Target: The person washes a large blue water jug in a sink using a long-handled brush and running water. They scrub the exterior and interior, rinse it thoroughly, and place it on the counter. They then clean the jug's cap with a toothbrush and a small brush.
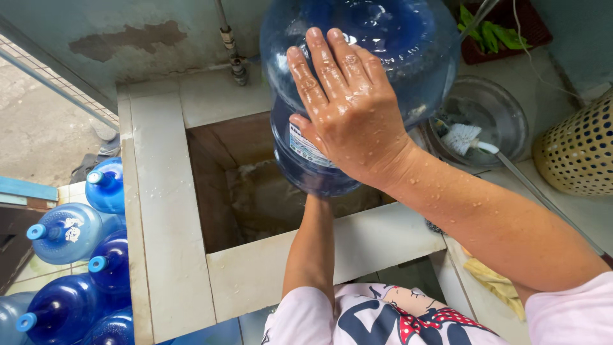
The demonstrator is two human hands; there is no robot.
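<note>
- Holding a big blue water jug (383,57) at upper centre, above the stone basin (255,268).
- Your right hand (348,108) lies spread flat on its wet, slippery side.
- Your left hand goes underneath, hidden; its grip cannot be told.
- Support this bulky jug from below.

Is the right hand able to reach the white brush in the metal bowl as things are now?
Probably yes, but not freely. The right hand lies flat on the big blue jug, helping hold it over the tank. The brush lies close beside it with nothing between, yet the hand must leave the jug first.
</note>
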